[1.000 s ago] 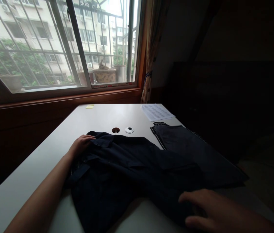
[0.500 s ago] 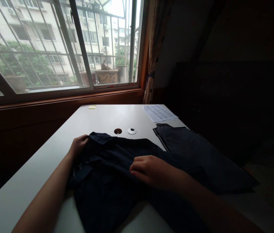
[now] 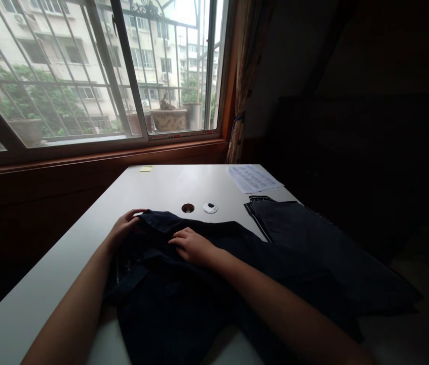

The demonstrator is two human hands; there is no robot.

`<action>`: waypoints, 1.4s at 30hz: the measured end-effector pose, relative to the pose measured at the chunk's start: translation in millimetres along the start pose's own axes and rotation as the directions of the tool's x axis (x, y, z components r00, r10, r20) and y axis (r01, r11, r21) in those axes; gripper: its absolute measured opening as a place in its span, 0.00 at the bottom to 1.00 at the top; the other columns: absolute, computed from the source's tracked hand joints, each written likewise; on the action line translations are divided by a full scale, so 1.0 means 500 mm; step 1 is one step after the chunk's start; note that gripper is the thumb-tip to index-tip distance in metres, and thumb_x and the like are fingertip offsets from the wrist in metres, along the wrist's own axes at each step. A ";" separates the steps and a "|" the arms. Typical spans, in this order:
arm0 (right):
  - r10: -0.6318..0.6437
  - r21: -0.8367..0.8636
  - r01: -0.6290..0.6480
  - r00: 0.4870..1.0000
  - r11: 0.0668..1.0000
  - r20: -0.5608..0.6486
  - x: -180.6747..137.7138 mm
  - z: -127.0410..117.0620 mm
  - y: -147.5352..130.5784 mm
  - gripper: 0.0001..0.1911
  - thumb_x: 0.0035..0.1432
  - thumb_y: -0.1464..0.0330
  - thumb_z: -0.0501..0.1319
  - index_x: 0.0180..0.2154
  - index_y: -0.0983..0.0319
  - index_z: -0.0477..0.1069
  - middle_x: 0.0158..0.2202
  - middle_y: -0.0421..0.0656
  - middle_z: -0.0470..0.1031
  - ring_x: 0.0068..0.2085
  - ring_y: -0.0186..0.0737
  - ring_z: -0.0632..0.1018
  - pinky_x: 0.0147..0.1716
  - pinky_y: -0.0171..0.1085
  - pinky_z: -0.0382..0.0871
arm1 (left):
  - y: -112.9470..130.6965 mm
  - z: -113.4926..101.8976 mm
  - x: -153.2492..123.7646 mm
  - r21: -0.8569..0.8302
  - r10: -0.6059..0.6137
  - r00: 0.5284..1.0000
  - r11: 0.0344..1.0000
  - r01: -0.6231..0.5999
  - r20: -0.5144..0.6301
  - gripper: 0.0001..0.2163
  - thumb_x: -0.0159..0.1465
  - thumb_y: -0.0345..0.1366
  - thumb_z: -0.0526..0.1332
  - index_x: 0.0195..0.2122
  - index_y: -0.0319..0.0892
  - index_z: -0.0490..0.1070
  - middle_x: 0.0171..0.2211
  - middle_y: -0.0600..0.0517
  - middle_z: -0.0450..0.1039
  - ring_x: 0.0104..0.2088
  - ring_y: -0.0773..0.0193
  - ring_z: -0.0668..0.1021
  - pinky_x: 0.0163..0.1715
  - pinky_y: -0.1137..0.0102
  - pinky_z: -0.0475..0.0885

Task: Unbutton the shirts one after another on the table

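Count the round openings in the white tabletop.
2: an uncovered hole just beyond the dark garment under the hands, and, right beside it, a second opening with a white cover. Others may be hidden beneath the clothing.

The crumpled garment [image 3: 176, 309] is matt, creased cloth and the folded garment [image 3: 324, 248] flatter, smoother matt cloth, while the worktop [image 3: 161, 187] looks smooth with a soft sheen, the printed sheets [image 3: 254, 178] thin matt paper, the windowsill [image 3: 184, 150] lightly glossy wood, and the curtain [image 3: 239, 101] soft cloth.
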State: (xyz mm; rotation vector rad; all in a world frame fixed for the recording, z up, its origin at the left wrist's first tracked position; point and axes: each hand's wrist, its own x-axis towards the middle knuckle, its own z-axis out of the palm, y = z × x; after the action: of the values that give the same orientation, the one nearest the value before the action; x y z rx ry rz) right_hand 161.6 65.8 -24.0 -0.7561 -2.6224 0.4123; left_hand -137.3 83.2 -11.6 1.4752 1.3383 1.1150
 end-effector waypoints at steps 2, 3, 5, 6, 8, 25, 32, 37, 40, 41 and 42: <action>0.033 0.001 -0.033 0.999 0.999 -0.030 0.001 0.016 0.004 0.20 0.65 0.68 0.57 0.57 0.57 0.72 0.56 0.46 0.74 0.56 0.49 0.70 0.57 0.48 0.67 | 0.000 -0.003 -0.004 -0.045 -0.013 1.000 0.999 0.013 0.011 0.27 0.61 0.50 0.63 0.57 0.39 0.70 0.34 0.47 0.80 0.31 0.55 0.81 0.31 0.64 0.77; 0.056 0.004 -0.055 0.998 0.998 -0.030 0.001 0.020 0.006 0.20 0.66 0.66 0.57 0.59 0.56 0.71 0.58 0.46 0.72 0.57 0.49 0.70 0.58 0.49 0.67 | 0.001 -0.004 -0.006 -0.072 -0.019 1.000 0.997 0.021 0.025 0.27 0.62 0.49 0.63 0.58 0.40 0.70 0.35 0.46 0.80 0.32 0.55 0.82 0.33 0.64 0.77; 0.103 0.020 -0.103 0.995 0.994 -0.012 -0.002 0.022 0.010 0.21 0.66 0.64 0.57 0.60 0.53 0.69 0.64 0.48 0.65 0.60 0.53 0.67 0.60 0.53 0.63 | 0.005 -0.006 -0.010 -0.125 -0.029 0.998 0.992 0.036 0.058 0.27 0.62 0.49 0.63 0.59 0.40 0.69 0.40 0.45 0.80 0.36 0.52 0.82 0.37 0.61 0.77; 0.121 0.036 -0.120 0.993 0.992 -0.002 -0.003 0.021 0.013 0.22 0.67 0.63 0.57 0.61 0.53 0.68 0.67 0.48 0.61 0.63 0.55 0.65 0.61 0.55 0.61 | 0.007 -0.007 -0.012 -0.149 -0.031 0.997 0.988 0.040 0.066 0.28 0.62 0.49 0.63 0.61 0.40 0.68 0.42 0.44 0.80 0.38 0.51 0.83 0.40 0.60 0.77; 0.140 0.082 -0.139 0.990 0.987 0.002 -0.005 0.016 0.019 0.25 0.67 0.62 0.56 0.64 0.52 0.63 0.71 0.48 0.51 0.67 0.57 0.59 0.65 0.56 0.56 | 0.011 -0.006 -0.014 -0.199 -0.028 0.998 0.979 0.040 0.063 0.31 0.62 0.49 0.63 0.64 0.42 0.65 0.46 0.43 0.80 0.42 0.49 0.83 0.44 0.57 0.77; 0.359 0.297 -0.264 0.870 0.918 -0.337 -0.011 0.020 0.064 0.39 0.65 0.65 0.55 0.72 0.56 0.40 0.74 0.44 0.31 0.73 0.47 0.43 0.70 0.49 0.48 | 0.035 0.020 -0.077 0.358 0.362 0.917 0.844 -0.399 0.169 0.04 0.59 0.31 0.61 0.34 0.42 0.76 0.39 0.49 0.75 0.41 0.58 0.76 0.45 0.65 0.72; 0.312 0.279 -0.208 0.856 0.937 -0.412 -0.015 0.021 0.062 0.40 0.62 0.71 0.56 0.71 0.55 0.42 0.74 0.45 0.33 0.73 0.45 0.43 0.69 0.49 0.50 | 0.039 -0.011 -0.187 0.471 0.245 0.859 0.752 -0.461 0.449 0.12 0.62 0.26 0.57 0.45 0.43 0.72 0.53 0.45 0.70 0.54 0.55 0.71 0.55 0.62 0.69; 0.249 0.227 -0.159 0.852 0.961 -0.460 -0.021 0.015 0.055 0.34 0.62 0.72 0.56 0.68 0.57 0.51 0.71 0.49 0.44 0.72 0.46 0.49 0.69 0.50 0.50 | 0.021 -0.022 -0.195 0.519 0.240 0.861 0.714 -0.470 0.449 0.10 0.65 0.27 0.58 0.45 0.44 0.72 0.54 0.44 0.69 0.54 0.56 0.72 0.54 0.63 0.70; 0.223 0.204 -0.139 0.850 0.969 -0.477 -0.024 0.008 0.047 0.31 0.62 0.73 0.56 0.65 0.57 0.57 0.68 0.50 0.51 0.69 0.47 0.56 0.68 0.52 0.55 | 0.015 -0.019 -0.185 0.537 0.267 0.838 0.667 -0.516 0.475 0.08 0.67 0.28 0.57 0.43 0.45 0.74 0.52 0.45 0.71 0.53 0.57 0.73 0.53 0.63 0.71; 0.214 0.197 -0.133 0.849 0.971 -0.482 -0.025 0.006 0.044 0.30 0.62 0.73 0.57 0.64 0.57 0.59 0.66 0.50 0.54 0.68 0.48 0.59 0.67 0.52 0.56 | 0.012 -0.019 -0.181 0.534 0.280 0.830 0.657 -0.532 0.483 0.08 0.68 0.28 0.57 0.42 0.45 0.74 0.51 0.46 0.72 0.52 0.57 0.73 0.52 0.64 0.71; 0.206 0.190 -0.127 0.847 0.974 -0.490 -0.025 0.004 0.041 0.28 0.62 0.73 0.57 0.63 0.57 0.61 0.65 0.50 0.56 0.66 0.48 0.62 0.66 0.52 0.58 | 0.009 -0.020 -0.179 0.528 0.294 0.823 0.651 -0.545 0.487 0.08 0.68 0.29 0.57 0.41 0.45 0.74 0.50 0.46 0.72 0.51 0.58 0.74 0.51 0.64 0.71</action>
State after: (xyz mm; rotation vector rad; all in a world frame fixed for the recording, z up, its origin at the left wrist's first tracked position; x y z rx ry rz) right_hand 179.5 75.3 -36.7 -0.9040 -2.0162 0.3897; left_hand -149.0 -5.9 -11.5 2.4935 1.1807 0.5784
